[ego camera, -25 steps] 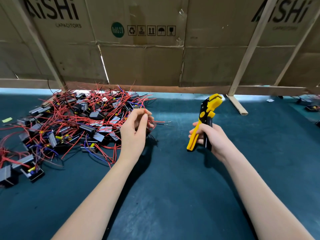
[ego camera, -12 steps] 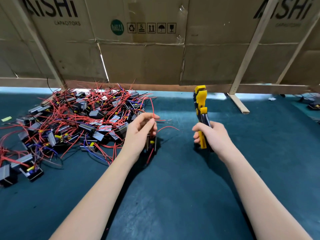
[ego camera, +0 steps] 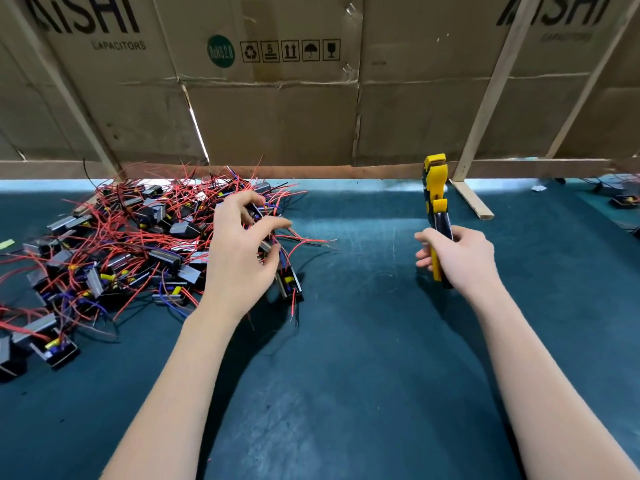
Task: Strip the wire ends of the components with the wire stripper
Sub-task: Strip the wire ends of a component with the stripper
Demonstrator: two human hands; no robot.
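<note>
Change: left hand [ego camera: 242, 258] is letting go of the red wire it was pinching half a second ago, fingers spreading, holding nothing, reaching into the pile of components [ego camera: 138, 244].
Meaning: that piece is likely finished; another is being sought.
Component [ego camera: 289, 281]: lying just beside the left palm.
Wire stripper [ego camera: 437, 216]: standing upright, right hand [ego camera: 457, 261] clasping its handles, well apart from the pile.

Cardboard wall [ego camera: 277, 126] (wood-braced) stands behind teal table [ego camera: 363, 358].
</note>
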